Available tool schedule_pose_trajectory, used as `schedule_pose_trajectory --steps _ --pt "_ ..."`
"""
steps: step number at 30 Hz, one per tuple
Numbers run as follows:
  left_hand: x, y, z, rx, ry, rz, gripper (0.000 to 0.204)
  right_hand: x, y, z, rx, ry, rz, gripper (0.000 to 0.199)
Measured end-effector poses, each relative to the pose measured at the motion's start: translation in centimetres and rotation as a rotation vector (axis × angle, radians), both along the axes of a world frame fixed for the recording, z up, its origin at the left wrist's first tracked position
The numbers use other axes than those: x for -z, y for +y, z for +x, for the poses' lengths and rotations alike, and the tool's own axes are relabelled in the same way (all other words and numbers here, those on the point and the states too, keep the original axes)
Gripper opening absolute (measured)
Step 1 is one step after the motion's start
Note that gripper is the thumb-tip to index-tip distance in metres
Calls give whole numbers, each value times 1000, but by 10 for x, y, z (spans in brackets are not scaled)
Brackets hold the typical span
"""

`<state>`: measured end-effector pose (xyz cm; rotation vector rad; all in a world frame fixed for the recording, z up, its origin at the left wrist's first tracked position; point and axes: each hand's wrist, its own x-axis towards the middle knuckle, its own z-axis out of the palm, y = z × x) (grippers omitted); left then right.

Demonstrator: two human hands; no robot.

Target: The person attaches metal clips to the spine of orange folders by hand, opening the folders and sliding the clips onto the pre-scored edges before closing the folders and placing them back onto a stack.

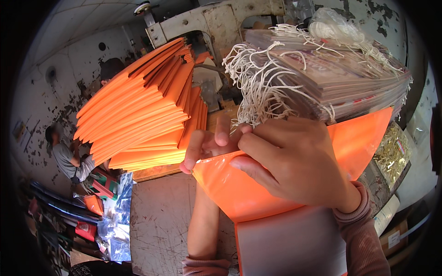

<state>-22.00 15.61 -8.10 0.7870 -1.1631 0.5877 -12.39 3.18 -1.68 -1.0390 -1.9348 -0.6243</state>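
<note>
In front of me I hold an orange plastic bag (248, 198) with a greyish see-through panel (290, 244) on its lower part. My left hand (207, 149) is at the top left corner, with thumb and fingers closed on the edge and one finger raised. Beside it my right hand (294, 161) bends over the same top edge, thumb on the near face and fingers curled behind, partly hidden. White cords (264, 92) hang from a stack of clear plastic bags (350, 78) just behind my hands. A tall pile of folded orange bags (138, 110) stands at the left.
The scratched metal worktop (161, 221) lies below. A pale, worn machine (212, 20) stands at the back. A packet of small gold-coloured metal pieces (393, 154) lies at the right edge. Far left, a person (69, 156) sits near rolls and blue plastic sheets (119, 207).
</note>
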Motion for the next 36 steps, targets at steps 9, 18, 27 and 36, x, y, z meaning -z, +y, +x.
schedule_pose_trajectory --steps 9,18,27,36 --pt "-44 14 -107 -1044 544 367 24 5 7 -10 69 -63 39 22" --pt "-55 -1 -114 -1367 710 373 16 5 13 -30 67 -12 -10 20" --pt "-43 10 -99 -1142 606 257 13 4 14 -33 -14 116 49 17" --pt "-57 -5 -105 -1074 679 387 11 2 5 -38 -20 80 69 16"
